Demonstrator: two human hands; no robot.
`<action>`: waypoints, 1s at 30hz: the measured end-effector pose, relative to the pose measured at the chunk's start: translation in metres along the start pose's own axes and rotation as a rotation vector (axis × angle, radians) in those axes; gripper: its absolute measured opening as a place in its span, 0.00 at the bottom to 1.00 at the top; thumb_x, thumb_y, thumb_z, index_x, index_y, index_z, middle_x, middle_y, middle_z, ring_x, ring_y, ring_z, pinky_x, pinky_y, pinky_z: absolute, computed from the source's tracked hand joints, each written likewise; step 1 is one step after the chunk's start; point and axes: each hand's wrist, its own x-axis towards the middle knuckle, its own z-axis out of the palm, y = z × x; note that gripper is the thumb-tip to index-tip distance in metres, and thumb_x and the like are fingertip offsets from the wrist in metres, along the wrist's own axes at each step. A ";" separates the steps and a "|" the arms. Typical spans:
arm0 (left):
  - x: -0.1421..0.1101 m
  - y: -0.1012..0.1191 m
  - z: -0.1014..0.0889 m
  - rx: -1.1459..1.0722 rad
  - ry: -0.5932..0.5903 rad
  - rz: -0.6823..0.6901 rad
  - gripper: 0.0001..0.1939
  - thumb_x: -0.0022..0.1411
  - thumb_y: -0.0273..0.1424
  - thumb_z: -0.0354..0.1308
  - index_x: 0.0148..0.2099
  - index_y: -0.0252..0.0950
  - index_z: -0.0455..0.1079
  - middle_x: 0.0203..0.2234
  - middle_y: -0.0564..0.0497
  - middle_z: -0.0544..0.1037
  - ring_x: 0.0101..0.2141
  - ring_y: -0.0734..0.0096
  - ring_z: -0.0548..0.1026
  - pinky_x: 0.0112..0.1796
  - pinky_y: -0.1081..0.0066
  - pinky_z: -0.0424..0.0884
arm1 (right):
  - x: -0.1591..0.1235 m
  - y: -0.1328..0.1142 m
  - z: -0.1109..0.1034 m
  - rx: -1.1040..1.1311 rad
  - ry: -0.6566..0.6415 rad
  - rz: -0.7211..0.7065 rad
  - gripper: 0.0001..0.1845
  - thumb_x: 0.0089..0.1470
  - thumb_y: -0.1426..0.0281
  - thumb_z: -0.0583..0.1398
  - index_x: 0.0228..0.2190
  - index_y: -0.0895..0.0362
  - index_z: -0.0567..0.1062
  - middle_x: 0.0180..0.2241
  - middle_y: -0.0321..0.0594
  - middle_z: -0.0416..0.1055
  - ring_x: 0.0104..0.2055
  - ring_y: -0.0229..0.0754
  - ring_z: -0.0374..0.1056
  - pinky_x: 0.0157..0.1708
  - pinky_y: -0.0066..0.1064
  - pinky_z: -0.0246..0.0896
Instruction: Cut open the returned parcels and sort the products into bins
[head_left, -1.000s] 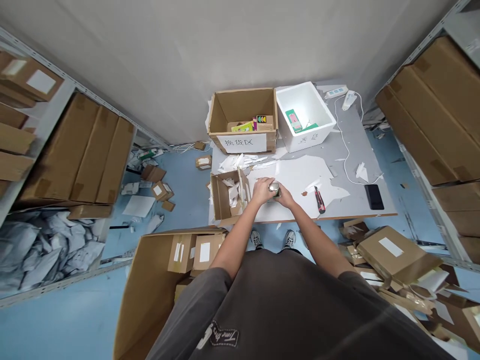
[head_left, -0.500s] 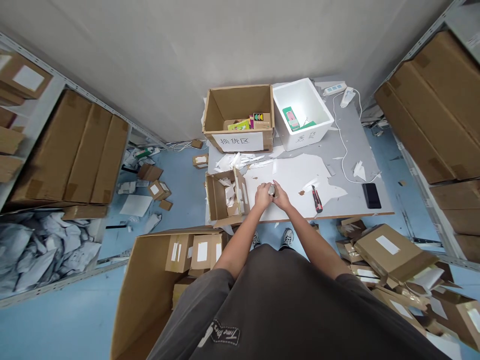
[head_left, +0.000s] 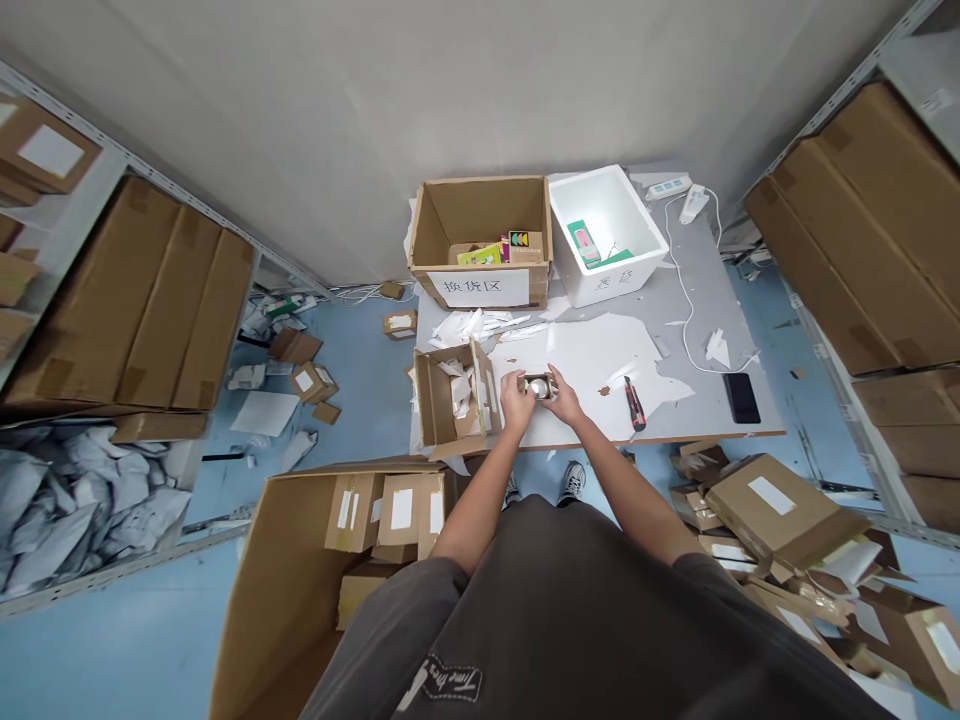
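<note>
Between both hands, over the front of the table, is a small brownish box-like item (head_left: 538, 381) with a shiny round silvery piece in its middle. Its exact kind is too small to make out. My left hand (head_left: 516, 405) grips the left end, and my right hand (head_left: 565, 399) holds the right end. To the right on white paper lies a red and black utility knife (head_left: 634, 404). Just left of my hands stands an open carton (head_left: 435, 400) with paper scraps inside.
At the back are a labelled cardboard box (head_left: 480, 287) and a white foam box (head_left: 616, 282), both holding small packages. A phone (head_left: 742, 397), a power strip (head_left: 669, 187) and its cable lie to the right. A large carton (head_left: 255, 560) of parcels stands at lower left.
My hands have moved slightly apart. The item between them now shows wider, with its brownish body visible around the round silvery piece. The camera view has shifted a little.
</note>
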 end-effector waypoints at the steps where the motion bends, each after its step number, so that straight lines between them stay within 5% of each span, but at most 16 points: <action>1: 0.002 -0.002 -0.002 -0.010 0.038 -0.024 0.24 0.67 0.24 0.54 0.64 0.39 0.69 0.60 0.40 0.73 0.61 0.60 0.73 0.59 0.61 0.73 | 0.000 0.000 0.000 0.014 -0.005 0.006 0.57 0.45 0.71 0.68 0.74 0.48 0.57 0.66 0.47 0.69 0.66 0.57 0.70 0.62 0.49 0.70; 6: 0.018 -0.013 -0.008 -0.027 0.018 -0.248 0.27 0.67 0.25 0.56 0.67 0.34 0.67 0.57 0.37 0.77 0.56 0.57 0.77 0.60 0.59 0.71 | -0.005 -0.003 -0.001 0.048 0.015 0.019 0.56 0.44 0.69 0.70 0.72 0.47 0.58 0.69 0.50 0.65 0.68 0.58 0.66 0.63 0.52 0.68; 13: 0.025 -0.017 0.005 -0.092 -0.069 -0.192 0.21 0.63 0.28 0.61 0.58 0.39 0.74 0.48 0.45 0.83 0.49 0.60 0.80 0.54 0.61 0.73 | -0.011 -0.004 0.005 0.189 0.104 0.102 0.46 0.46 0.64 0.71 0.63 0.49 0.60 0.68 0.57 0.64 0.67 0.56 0.68 0.64 0.54 0.67; 19: 0.028 -0.021 0.015 -0.140 -0.049 -0.287 0.24 0.59 0.27 0.64 0.58 0.40 0.69 0.35 0.54 0.81 0.39 0.67 0.80 0.47 0.67 0.73 | -0.012 -0.005 0.008 0.190 0.109 0.105 0.36 0.47 0.59 0.71 0.55 0.49 0.67 0.61 0.50 0.72 0.63 0.55 0.72 0.63 0.52 0.69; 25: 0.031 -0.014 0.012 -0.064 -0.133 -0.218 0.12 0.62 0.26 0.60 0.48 0.40 0.72 0.45 0.49 0.80 0.41 0.66 0.79 0.47 0.66 0.72 | -0.016 -0.005 0.009 0.148 0.087 0.057 0.33 0.50 0.57 0.69 0.56 0.50 0.70 0.60 0.49 0.73 0.64 0.55 0.72 0.64 0.52 0.69; 30: 0.022 -0.007 0.004 0.188 -0.173 -0.034 0.12 0.68 0.29 0.59 0.54 0.42 0.71 0.52 0.44 0.76 0.47 0.59 0.79 0.49 0.63 0.72 | -0.013 -0.002 0.013 0.081 0.078 0.018 0.31 0.54 0.60 0.65 0.59 0.49 0.72 0.59 0.46 0.74 0.62 0.52 0.74 0.62 0.51 0.71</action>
